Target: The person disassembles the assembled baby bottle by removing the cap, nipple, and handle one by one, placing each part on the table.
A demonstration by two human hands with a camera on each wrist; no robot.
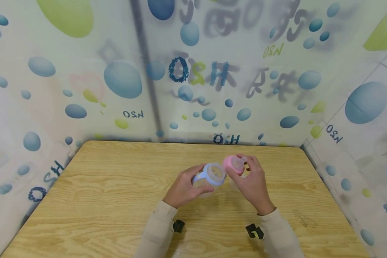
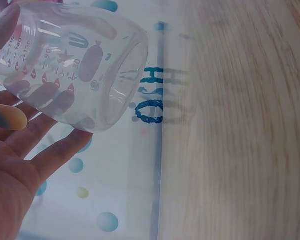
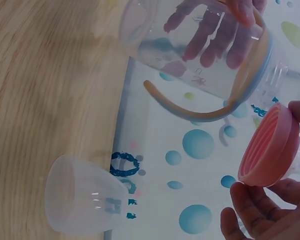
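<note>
My left hand (image 1: 182, 190) grips a clear baby bottle (image 2: 92, 62), tilted above the table. Printed measuring marks run along its side. A blue ring (image 1: 206, 171) with curved handles (image 3: 190, 115) sits round its neck, and the mouth is uncovered. Close beside that mouth, my right hand (image 1: 254, 184) pinches a pink screw collar (image 3: 270, 150) between thumb and fingers. From the collar sticks a clear teat (image 1: 243, 160); inside, its threads face the bottle. Collar and bottle are apart in the right wrist view. A translucent cap (image 3: 85, 195) stands on the table below.
The pale wooden table (image 1: 109, 190) reaches back to a wall sheet (image 1: 93, 71) printed with blue and green spots. Black wrist devices show by the left sleeve (image 1: 158, 229) and the right sleeve (image 1: 282, 233).
</note>
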